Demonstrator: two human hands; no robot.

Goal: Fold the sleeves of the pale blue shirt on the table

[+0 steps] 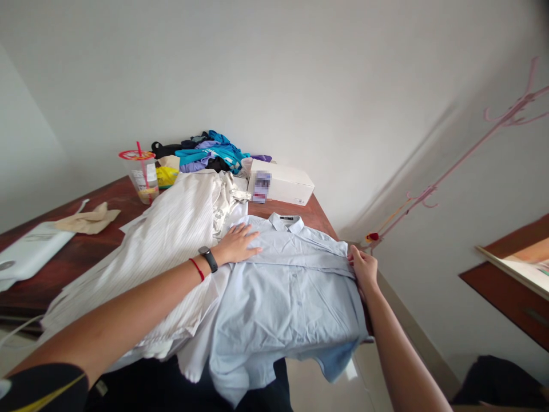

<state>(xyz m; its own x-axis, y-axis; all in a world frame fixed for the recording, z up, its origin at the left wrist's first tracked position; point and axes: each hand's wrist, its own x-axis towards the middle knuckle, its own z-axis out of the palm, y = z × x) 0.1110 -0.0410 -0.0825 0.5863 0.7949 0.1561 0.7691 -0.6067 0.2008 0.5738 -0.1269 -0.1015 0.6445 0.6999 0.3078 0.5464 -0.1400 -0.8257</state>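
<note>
A light blue button-up shirt (274, 303) lies front side up on the wooden table, collar toward the wall, with its lower part hanging over the near edge. One sleeve is laid across its chest. My left hand (240, 243) rests flat on the shirt's left shoulder area, fingers spread. At the opposite side my right hand (362, 264) has its fingers closed on the shirt's edge near the sleeve. White striped clothing (171, 229) is spread under and beside my left forearm.
Behind stand a white box (287, 183), a pile of blue and purple clothes (214, 151) and a plastic cup with a red straw (143, 177). A white device (34, 249) and brown paper (96, 220) lie at left. A pink coat rack (463, 151) leans diagonally across the right side.
</note>
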